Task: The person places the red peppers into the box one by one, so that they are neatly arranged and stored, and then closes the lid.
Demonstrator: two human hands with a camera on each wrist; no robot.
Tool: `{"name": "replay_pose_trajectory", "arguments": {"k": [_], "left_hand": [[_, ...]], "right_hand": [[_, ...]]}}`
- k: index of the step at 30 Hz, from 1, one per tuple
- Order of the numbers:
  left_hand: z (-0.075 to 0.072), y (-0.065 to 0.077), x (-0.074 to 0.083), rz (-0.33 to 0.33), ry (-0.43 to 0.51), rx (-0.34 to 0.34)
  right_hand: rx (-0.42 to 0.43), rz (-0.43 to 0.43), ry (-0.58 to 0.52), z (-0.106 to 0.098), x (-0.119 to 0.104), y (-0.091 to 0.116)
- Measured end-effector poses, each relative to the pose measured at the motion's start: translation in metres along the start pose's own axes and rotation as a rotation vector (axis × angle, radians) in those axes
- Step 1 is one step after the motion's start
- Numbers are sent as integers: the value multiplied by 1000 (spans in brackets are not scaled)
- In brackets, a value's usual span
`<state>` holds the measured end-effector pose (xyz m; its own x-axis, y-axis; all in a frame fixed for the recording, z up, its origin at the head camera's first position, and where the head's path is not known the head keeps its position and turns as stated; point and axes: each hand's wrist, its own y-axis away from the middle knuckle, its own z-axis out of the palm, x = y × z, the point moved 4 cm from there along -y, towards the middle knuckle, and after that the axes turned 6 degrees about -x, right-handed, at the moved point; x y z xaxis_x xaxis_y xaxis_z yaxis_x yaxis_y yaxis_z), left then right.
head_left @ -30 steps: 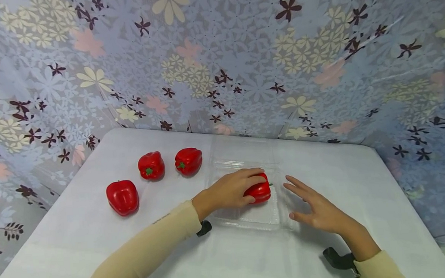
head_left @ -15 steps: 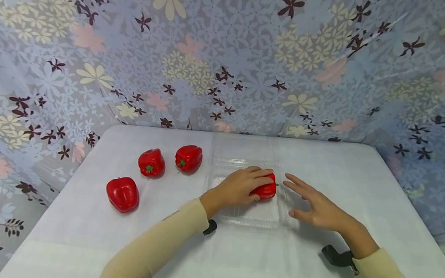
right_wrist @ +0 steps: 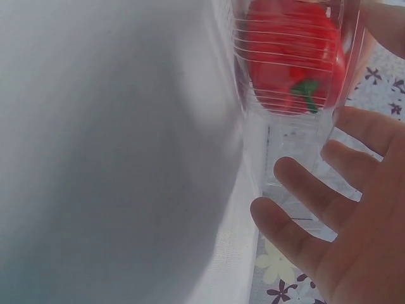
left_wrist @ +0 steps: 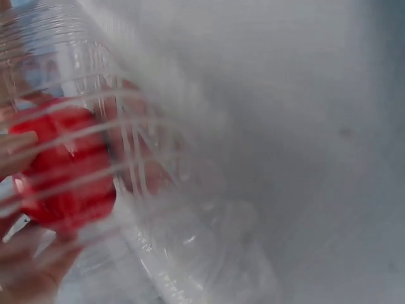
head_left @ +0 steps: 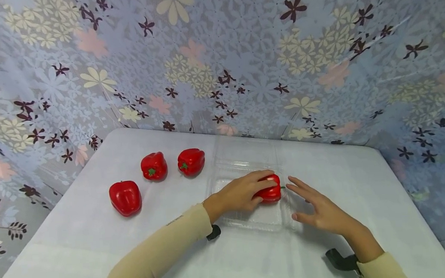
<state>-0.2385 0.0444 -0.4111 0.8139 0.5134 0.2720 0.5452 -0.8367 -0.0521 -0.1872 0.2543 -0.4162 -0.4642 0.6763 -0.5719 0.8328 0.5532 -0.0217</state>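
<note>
My left hand (head_left: pixel 239 193) grips a red bell pepper (head_left: pixel 271 190) from its left side, inside a clear plastic clamshell container (head_left: pixel 263 225). The pepper lies on its side with its green stem toward the right wall. In the left wrist view the pepper (left_wrist: pixel 69 168) shows through the ribbed clear wall, fingers on both sides of it. My right hand (head_left: pixel 320 207) hovers at the container's right side, fingers spread and holding nothing. The right wrist view has those fingers beside the clear wall, with the pepper's green stem (right_wrist: pixel 306 88) behind it.
Three more red bell peppers lie on the white table (head_left: pixel 184 262) left of the container: a near one (head_left: pixel 126 198), a middle one (head_left: pixel 154 166) and one farther right (head_left: pixel 191 162). The container's raised lid (head_left: pixel 246 150) lies toward the back, before a flowered wall covering (head_left: pixel 217 62).
My left hand has shifted the pepper to the right within the container, toward its right wall. The right hand has stayed nearly in place.
</note>
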Motion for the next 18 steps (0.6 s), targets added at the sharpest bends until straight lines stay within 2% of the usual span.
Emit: {"name": "replay_pose_trajectory", "arguments": {"k": [9, 18], "left_hand": [[1, -1, -4, -30, -41, 1], [-3, 2, -4, -51, 31, -32]], "right_hand": [[14, -23, 7, 0, 1, 1], [-3, -12, -8, 2, 1, 0]]}}
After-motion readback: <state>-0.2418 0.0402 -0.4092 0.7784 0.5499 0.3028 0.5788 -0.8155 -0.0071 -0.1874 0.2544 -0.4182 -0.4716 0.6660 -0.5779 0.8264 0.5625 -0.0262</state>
